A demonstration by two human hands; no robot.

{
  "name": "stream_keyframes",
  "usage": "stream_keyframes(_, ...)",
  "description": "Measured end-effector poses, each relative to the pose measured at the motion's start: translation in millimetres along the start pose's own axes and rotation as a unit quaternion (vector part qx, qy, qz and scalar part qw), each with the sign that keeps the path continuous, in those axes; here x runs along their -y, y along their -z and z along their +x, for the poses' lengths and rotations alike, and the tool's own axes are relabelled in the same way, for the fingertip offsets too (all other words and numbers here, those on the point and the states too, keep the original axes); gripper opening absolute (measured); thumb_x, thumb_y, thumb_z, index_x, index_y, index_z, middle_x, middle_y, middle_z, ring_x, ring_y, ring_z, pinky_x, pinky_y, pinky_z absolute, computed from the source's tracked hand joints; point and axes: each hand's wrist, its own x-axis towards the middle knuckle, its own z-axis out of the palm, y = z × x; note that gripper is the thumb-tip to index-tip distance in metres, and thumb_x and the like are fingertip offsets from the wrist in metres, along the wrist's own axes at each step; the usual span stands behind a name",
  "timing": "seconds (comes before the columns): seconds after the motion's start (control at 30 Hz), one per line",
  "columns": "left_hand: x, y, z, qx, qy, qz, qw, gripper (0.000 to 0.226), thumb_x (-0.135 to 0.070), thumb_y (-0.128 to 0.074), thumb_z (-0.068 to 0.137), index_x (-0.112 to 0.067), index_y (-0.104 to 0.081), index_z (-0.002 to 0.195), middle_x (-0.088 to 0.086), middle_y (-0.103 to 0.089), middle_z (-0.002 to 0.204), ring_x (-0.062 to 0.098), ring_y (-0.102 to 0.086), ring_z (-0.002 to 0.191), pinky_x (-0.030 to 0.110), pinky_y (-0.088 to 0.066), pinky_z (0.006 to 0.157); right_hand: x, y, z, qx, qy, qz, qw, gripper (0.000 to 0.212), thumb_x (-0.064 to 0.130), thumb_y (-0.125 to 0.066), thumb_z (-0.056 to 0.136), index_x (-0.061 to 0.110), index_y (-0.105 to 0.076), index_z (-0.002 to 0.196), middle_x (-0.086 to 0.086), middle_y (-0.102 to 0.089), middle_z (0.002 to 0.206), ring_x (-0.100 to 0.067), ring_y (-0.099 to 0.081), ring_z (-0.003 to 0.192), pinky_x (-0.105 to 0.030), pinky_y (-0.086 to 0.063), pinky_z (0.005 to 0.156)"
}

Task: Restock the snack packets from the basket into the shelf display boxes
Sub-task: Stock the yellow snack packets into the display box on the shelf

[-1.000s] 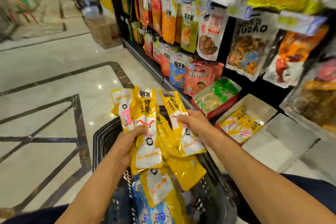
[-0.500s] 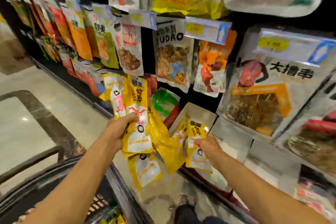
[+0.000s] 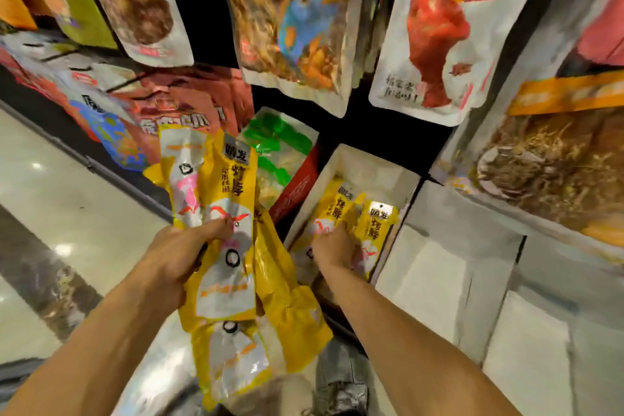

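Snack packets [image 3: 223, 246] fan from the gripping left hand [image 3: 179, 257]; right hand [image 3: 334, 248] presses packets inside the display box [image 3: 368, 165].

A single head-worn wide-angle view looks forward and steeply down, close to the shelf front. Both forearms enter from the bottom edge, and the white display box [image 3: 368, 176] sits near centre (straight lines bend toward the edges).

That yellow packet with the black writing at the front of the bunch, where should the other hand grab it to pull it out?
Grab its free top edge, from above. The front yellow packet stands upright in the bunch, and the left hand pinches it around the middle, so the top strip pokes out bare. The right hand is in the white display box, busy for now.
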Motion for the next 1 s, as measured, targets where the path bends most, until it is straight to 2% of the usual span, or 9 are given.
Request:
stream_keyframes(0.2, 18, -10, 4, 0.007, 0.03, 0.006, 1.0, 0.033, -0.006, -0.073, 0.075, -0.001, -0.072, 0.109, 0.028, -0.075, 0.095, 0.043, -0.072, 0.083, 0.057, -0.059, 0.079, -34, -1, 2, 0.021, 0.035, -0.043, 0.998, 0.054, 0.034, -0.063, 0.091, 0.003, -0.047, 0.133, -0.018, -0.062, 0.117, -0.036, -0.059, 0.11, -0.037, -0.044, 0.081)
stream_keyframes(0.33, 18, -8, 3, 0.001, 0.039, -0.017, 0.999, 0.024, 0.0, -0.068, 0.082, -0.002, -0.072, 0.105, 0.027, -0.075, 0.093, 0.039, -0.073, 0.073, 0.051, -0.061, 0.071, -9, 9, -10, 0.01, 0.033, -0.099, 0.995, 0.086, 0.041, -0.066, 0.089, 0.01, -0.017, 0.152, -0.017, -0.03, 0.145, -0.038, -0.039, 0.131, -0.044, -0.043, 0.096)
stream_keyframes(0.4, 17, -9, -1, 0.005, 0.041, -0.029, 0.999, 0.021, 0.001, -0.068, 0.082, -0.001, -0.073, 0.103, 0.028, -0.075, 0.093, 0.038, -0.073, 0.07, 0.051, -0.062, 0.07, 0, 19, -22, 0.014, 0.077, -0.081, 0.994, 0.072, 0.045, -0.056, 0.094, 0.013, -0.025, 0.151, -0.013, -0.029, 0.149, -0.033, -0.033, 0.135, -0.044, -0.039, 0.103)
stream_keyframes(0.47, 15, -14, -4, 0.016, 0.044, -0.03, 0.998, 0.022, 0.002, -0.067, 0.082, -0.001, -0.073, 0.103, 0.029, -0.074, 0.097, 0.04, -0.073, 0.076, 0.052, -0.062, 0.072, 11, 38, -46, 0.13, 0.067, 0.079, 0.986, 0.047, 0.047, -0.046, 0.098, 0.018, -0.05, 0.136, -0.004, -0.055, 0.132, -0.02, -0.05, 0.119, -0.039, -0.043, 0.101)
stream_keyframes(0.53, 12, -18, -8, 0.027, 0.04, -0.028, 0.998, 0.027, 0.003, -0.066, 0.082, -0.001, -0.072, 0.108, 0.028, -0.074, 0.101, 0.043, -0.073, 0.084, 0.052, -0.061, 0.074, 20, 59, -76, 0.289, 0.028, 0.215, 0.933, 0.025, 0.045, -0.045, 0.099, 0.032, -0.057, 0.117, 0.018, -0.063, 0.103, -0.001, -0.057, 0.101, -0.023, -0.046, 0.092)
stream_keyframes(0.63, 10, -20, -13, 0.03, 0.031, -0.029, 0.999, 0.035, 0.001, -0.069, 0.08, -0.002, -0.071, 0.114, 0.026, -0.075, 0.102, 0.044, -0.073, 0.089, 0.051, -0.059, 0.08, 17, 66, -95, 0.413, 0.088, 0.229, 0.877, 0.019, 0.03, -0.066, 0.092, 0.03, -0.064, 0.111, 0.015, -0.072, 0.104, -0.004, -0.067, 0.101, -0.027, -0.054, 0.092)
stream_keyframes(0.73, 14, -20, -18, 0.033, 0.039, -0.035, 0.998, 0.032, 0.001, -0.066, 0.083, -0.003, -0.07, 0.115, 0.026, -0.075, 0.102, 0.043, -0.073, 0.087, 0.053, -0.059, 0.08, 8, 65, -94, 0.363, 0.112, 0.246, 0.892, 0.046, 0.028, -0.078, 0.081, 0.029, -0.061, 0.124, 0.004, -0.072, 0.115, -0.016, -0.07, 0.105, -0.046, -0.055, 0.093)
stream_keyframes(0.87, 16, -14, -22, 0.0, 0.049, -0.042, 0.998, 0.031, 0.0, -0.065, 0.084, 0.0, -0.07, 0.115, 0.026, -0.075, 0.095, 0.037, -0.074, 0.07, 0.043, -0.06, 0.065, -5, 72, -83, 0.244, 0.043, 0.293, 0.923, 0.042, 0.034, -0.076, 0.081, 0.035, -0.06, 0.12, 0.01, -0.071, 0.108, -0.015, -0.069, 0.101, -0.047, -0.057, 0.09)
stream_keyframes(1.0, 13, -6, -24, -0.04, 0.044, -0.021, 0.998, 0.027, 0.001, -0.069, 0.082, 0.001, -0.07, 0.109, 0.024, -0.076, 0.083, 0.034, -0.073, 0.06, 0.038, -0.059, 0.051, -13, 77, -68, 0.229, 0.008, 0.275, 0.934, 0.032, 0.025, -0.071, 0.085, 0.029, -0.063, 0.116, 0.0, -0.073, 0.107, -0.023, -0.072, 0.095, -0.052, -0.058, 0.085)
